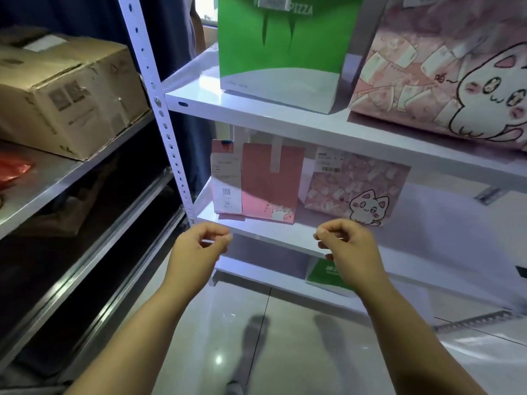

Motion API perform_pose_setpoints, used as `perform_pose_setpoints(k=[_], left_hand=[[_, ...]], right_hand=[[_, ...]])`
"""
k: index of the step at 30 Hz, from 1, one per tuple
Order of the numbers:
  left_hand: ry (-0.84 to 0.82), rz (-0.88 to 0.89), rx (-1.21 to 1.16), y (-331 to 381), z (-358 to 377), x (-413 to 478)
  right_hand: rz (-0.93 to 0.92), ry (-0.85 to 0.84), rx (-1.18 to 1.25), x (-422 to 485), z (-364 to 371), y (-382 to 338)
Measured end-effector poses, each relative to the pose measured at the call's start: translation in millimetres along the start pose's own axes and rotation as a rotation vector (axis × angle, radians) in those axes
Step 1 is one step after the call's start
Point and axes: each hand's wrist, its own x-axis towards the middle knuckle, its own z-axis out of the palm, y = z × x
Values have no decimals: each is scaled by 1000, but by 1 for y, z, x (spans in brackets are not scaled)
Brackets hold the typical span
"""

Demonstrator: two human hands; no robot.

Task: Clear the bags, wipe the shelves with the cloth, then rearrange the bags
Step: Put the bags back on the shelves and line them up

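Note:
A white shelf unit [256, 109] holds the bags. On its upper shelf stand a green and white bag [282, 47] and a large pink cat-print bag [445, 75]. The middle shelf [285, 232] carries a plain pink bag [268, 183] with a receipt on its left and a smaller pink cat-print bag [356, 189]. A green bag [328, 276] lies on the lowest shelf. My left hand [199, 246] and my right hand [348, 246] hover in front of the middle shelf's edge, fingers curled, holding nothing. No cloth is in view.
A grey metal rack [71, 178] stands to the left with a cardboard box [65, 92] and a red plastic bag [11, 169] on it. A perforated white upright [168, 132] separates the two units. Glossy tiled floor [256, 337] lies below.

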Motion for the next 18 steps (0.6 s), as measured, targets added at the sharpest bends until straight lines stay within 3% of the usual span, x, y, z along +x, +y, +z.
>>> perform_pose_setpoints(k=[7,18], left_hand=[[-24,-29,23,-25,13,55],[-107,181,-8,-73,100,110]], right_hand=[[84,23,-30,46,29,32],[-26,135,14,108,31,115]])
